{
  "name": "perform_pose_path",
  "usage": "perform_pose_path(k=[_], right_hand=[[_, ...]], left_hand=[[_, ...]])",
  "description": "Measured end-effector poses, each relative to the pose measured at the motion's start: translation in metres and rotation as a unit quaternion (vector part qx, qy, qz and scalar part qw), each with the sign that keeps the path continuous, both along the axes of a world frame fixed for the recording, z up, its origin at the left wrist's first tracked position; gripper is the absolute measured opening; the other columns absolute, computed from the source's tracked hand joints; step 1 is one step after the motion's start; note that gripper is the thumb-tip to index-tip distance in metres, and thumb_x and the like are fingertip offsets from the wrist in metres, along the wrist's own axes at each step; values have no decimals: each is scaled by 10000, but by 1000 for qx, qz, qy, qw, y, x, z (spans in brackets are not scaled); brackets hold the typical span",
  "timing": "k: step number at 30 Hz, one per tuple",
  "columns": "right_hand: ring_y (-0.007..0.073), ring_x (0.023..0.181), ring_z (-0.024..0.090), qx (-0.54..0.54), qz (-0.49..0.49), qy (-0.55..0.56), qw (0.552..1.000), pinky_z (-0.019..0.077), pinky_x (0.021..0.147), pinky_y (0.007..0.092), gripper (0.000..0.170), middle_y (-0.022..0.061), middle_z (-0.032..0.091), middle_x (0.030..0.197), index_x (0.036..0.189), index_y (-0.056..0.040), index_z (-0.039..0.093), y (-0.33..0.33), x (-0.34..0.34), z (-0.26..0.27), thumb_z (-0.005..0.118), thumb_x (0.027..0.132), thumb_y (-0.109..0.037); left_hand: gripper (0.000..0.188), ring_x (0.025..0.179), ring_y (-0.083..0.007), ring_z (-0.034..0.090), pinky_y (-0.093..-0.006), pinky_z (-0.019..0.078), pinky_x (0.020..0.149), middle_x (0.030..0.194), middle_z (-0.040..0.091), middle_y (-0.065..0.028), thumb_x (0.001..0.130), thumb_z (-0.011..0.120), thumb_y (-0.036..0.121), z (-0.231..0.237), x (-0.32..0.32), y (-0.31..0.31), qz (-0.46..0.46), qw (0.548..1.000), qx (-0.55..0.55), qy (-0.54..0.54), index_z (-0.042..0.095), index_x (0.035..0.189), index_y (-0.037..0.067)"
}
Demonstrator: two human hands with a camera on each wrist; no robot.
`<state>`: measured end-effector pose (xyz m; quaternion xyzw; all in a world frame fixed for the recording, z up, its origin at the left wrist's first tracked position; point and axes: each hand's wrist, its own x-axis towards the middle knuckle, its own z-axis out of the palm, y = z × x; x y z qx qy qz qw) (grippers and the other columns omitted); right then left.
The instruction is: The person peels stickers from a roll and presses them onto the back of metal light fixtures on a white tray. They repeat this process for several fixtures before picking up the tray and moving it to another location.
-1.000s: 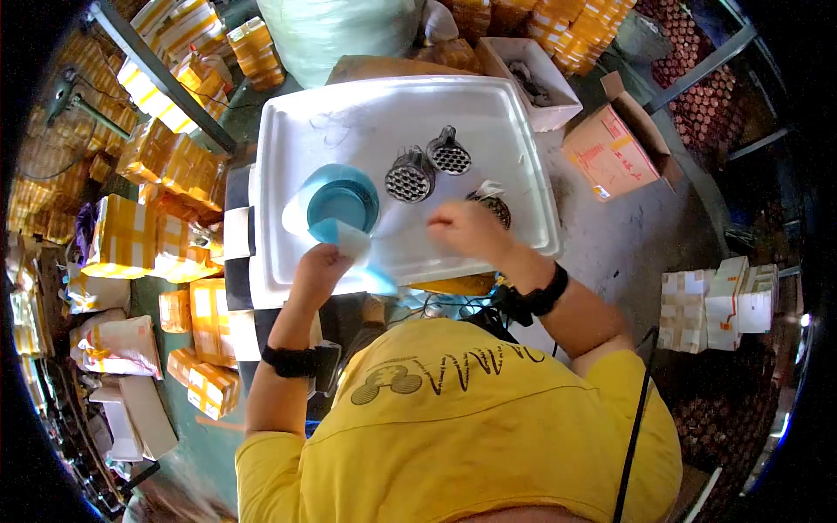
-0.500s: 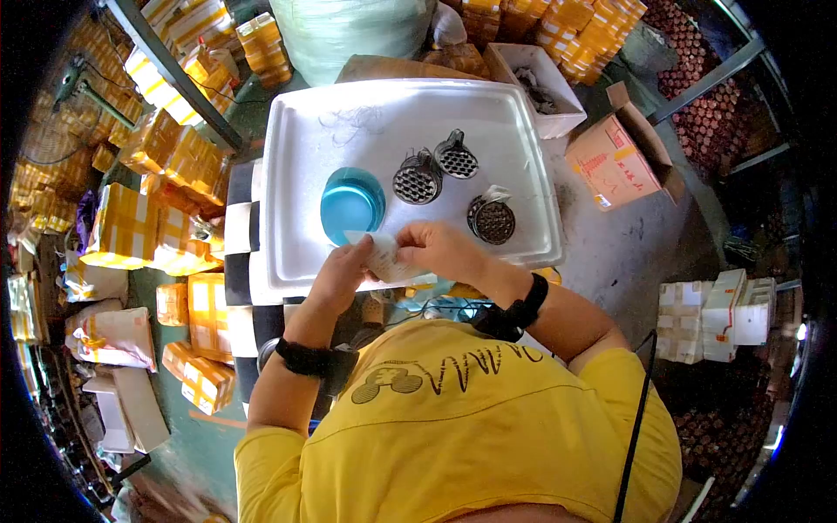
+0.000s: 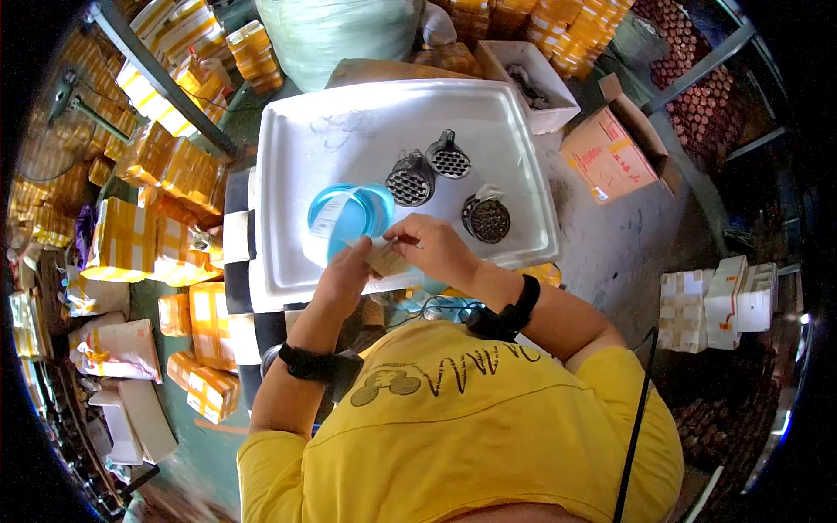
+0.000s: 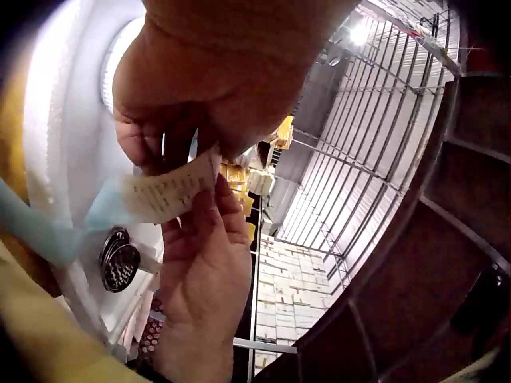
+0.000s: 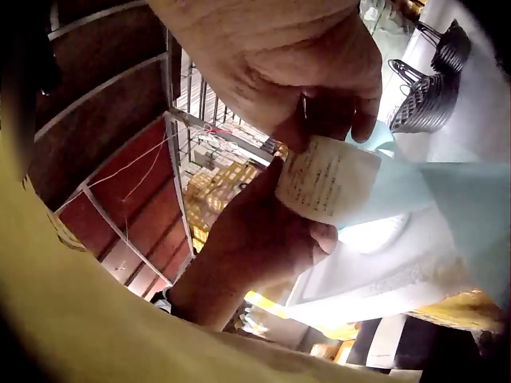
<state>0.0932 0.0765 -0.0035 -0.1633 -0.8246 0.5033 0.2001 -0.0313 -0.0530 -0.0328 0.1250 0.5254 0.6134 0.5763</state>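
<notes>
Just over the near edge of the white tray [image 3: 288,261], both hands hold a printed label [image 5: 331,179] at the end of a light blue strip [image 5: 399,187]. My left hand [image 3: 344,272] pinches the label's left side, and my right hand [image 3: 440,253] pinches its upper right side. Small lines of dark print show on the label in both wrist views. Beyond the hands lies a blue round roll [image 3: 379,200], with a pale strip across it. Right of the roll sit two dark honeycomb-faced round pieces [image 3: 410,185]; a third [image 3: 486,220], with a whitish tag on top, lies nearer the right hand.
A white foam box [image 3: 558,113] stands behind the tray's right corner, beside an open cardboard box [image 3: 615,161]. Taped cartons [image 3: 122,240] are stacked along the left. A large wrapped bale [image 3: 340,39] stands at the back, and white boxes [image 3: 689,309] at the right.
My right hand has come left from above the tray to meet the left hand at the label. Since half a second ago, a pale strip has come to lie across the blue roll.
</notes>
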Motion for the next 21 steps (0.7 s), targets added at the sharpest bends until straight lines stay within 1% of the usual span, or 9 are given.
perform_pose_path(k=[8,11,13,14,15,17,18,19,21], right_hand=[[294,739,541,232,32,109,966,444,667,395,129,106,552,728,772,-48,592,4,4,11,620,647,-41],[258,701,562,241,93,144,955,456,637,367,84,101,560,734,762,-46,590,4,16,24,622,684,-48],[182,746,562,110,70,98,987,451,642,301,55,64,556,769,775,-46,591,9,32,34,620,730,-36],[145,769,562,42,60,73,995,448,644,267,44,45,554,787,782,-46,591,12,41,37,619,753,-30],[142,654,580,-149,32,139,979,479,602,296,76,71,601,769,834,-47,580,17,48,27,604,801,-111],[120,677,559,-194,-53,185,962,472,627,270,107,41,588,764,879,-44,562,29,60,45,592,822,-130],[115,690,550,-186,-84,184,962,465,637,256,120,36,578,756,878,-43,555,41,67,42,598,820,-138],[111,703,542,-179,-116,182,960,458,647,242,133,30,568,747,877,-42,548,52,75,39,604,819,-147],[97,723,519,-162,-197,145,956,442,676,233,151,15,541,744,847,-52,538,63,85,39,641,786,-144]], left_hand=[[313,771,-189,539,-308,448,690,902,551,-131,915,398,259,-51,-12,-8,8,999,28,19,480,1052,-10],[318,755,-191,543,-307,459,650,912,556,-137,902,436,241,-9,-8,-5,61,988,4,-141,458,1086,-18],[373,687,-188,551,-315,456,626,878,584,-141,898,441,288,-14,-19,-5,120,977,-46,-173,488,1100,-23],[376,675,-185,556,-314,456,624,841,590,-141,890,450,303,-29,-31,-15,94,990,-78,-69,520,1064,-23],[383,663,-182,560,-313,456,622,804,597,-141,883,459,319,-24,-38,-20,66,991,-110,37,552,1027,-24],[390,650,-195,577,-314,459,620,728,606,-142,858,489,345,-18,-57,-33,-19,941,-177,287,611,915,-21],[393,650,-211,589,-317,462,621,687,608,-142,841,511,355,-15,-64,-38,-77,878,-207,425,639,840,-17],[403,689,-256,606,-326,469,602,699,617,-158,805,549,377,3,-65,-37,-134,713,-241,644,638,799,-16],[273,625,-300,568,-367,455,568,671,575,-139,759,621,279,29,-63,-29,-28,641,-209,738,580,684,20]])
